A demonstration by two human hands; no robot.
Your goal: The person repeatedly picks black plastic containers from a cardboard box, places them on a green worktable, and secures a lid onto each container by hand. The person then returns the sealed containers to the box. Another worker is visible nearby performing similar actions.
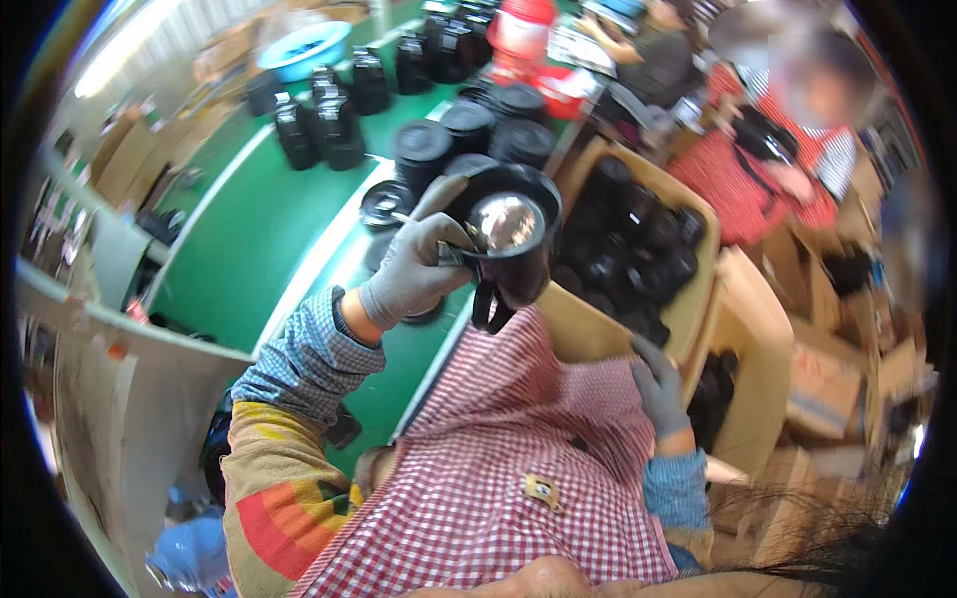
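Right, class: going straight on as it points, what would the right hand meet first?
Seemingly the black parts in the tan box; depth is unclear, so the right hand might strike the box's near side instead.

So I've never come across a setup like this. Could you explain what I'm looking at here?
There is no machine here: the work is done by a person's two bare hands in grey gloves. The one picture comes from a wide fisheye camera on that person's head, looking down, so straight edges bend near the rim. The left hand holds a black container with a shiny metal inside. The right hand is lower, beside the checked apron; whether it grips anything is unclear. On the green table stand round black pieces, glossy black containers and a blue basin. A tan bin holds more black pieces.
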